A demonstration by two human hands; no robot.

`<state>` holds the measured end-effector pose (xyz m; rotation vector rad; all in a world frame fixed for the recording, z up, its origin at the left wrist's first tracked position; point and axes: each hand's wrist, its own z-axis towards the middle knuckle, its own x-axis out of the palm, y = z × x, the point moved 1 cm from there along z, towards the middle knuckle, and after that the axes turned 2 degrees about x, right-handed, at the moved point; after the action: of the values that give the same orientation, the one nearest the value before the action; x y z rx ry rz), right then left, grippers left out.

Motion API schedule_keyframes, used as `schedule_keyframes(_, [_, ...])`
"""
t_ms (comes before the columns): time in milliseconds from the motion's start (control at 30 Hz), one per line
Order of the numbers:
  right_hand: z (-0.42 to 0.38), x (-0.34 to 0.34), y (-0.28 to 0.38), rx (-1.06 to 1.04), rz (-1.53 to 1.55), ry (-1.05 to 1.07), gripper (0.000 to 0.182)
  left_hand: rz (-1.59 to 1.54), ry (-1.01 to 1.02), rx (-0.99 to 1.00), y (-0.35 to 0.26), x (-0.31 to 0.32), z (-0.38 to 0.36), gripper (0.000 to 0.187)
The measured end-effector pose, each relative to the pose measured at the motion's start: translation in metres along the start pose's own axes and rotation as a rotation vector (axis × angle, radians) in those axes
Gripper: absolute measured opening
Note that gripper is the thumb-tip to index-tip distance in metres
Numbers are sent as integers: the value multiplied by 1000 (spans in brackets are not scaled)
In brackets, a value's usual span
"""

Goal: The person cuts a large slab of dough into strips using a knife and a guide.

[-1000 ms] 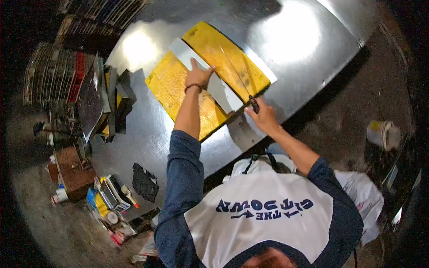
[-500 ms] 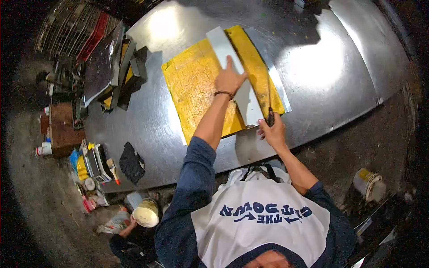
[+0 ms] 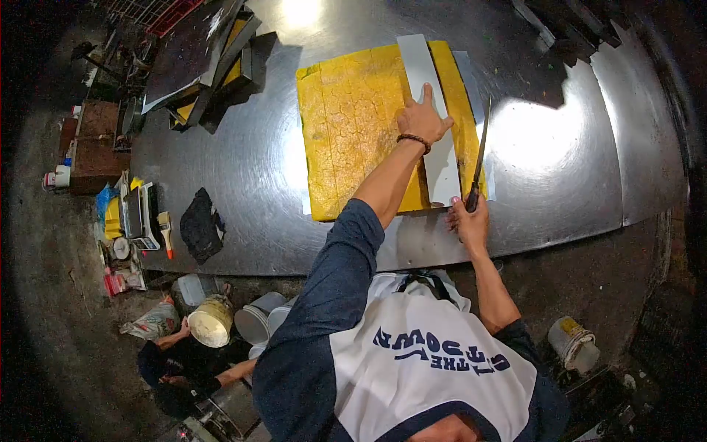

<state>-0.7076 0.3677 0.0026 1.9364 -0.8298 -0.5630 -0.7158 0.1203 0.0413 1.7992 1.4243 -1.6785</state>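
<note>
A yellow slab with a cracked top [image 3: 346,125] lies on a pale sheet on the metal table. Across its right part runs a long light-grey strip [image 3: 423,62]. My left hand [image 3: 423,120] lies on the strip with its fingers spread, pressing it against the slab. My right hand [image 3: 469,219] is wrapped round the dark handle of a long knife [image 3: 482,151], near the lower end of the strip. The blade points away from me, along the slab's right edge and above it.
The metal table [image 3: 250,162] bears a black cloth [image 3: 200,225], a brush [image 3: 166,232], a scale [image 3: 147,214] and dark trays [image 3: 221,66] at the left. Buckets [image 3: 210,320] stand on the floor below, beside another person [image 3: 173,368]. Another bucket [image 3: 571,342] is at the lower right.
The view has shifted, so the slab appears farther right. The knife has moved from over the slab to its right edge. My left hand stays spread on the strip.
</note>
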Motion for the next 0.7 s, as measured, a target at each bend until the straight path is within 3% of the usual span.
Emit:
schedule_keyframes(367, [4,1,-4,-72,-37,-32,31,42,-43,7,5,6,6,105])
schedule_keyframes(433, [-1,2,4,15,-8,-11,31,29,-43,19,6,7,6,105])
schedule_keyframes(700, [-2,3,4,21,-15,-47,29,36,-7,6,4,5,6,106])
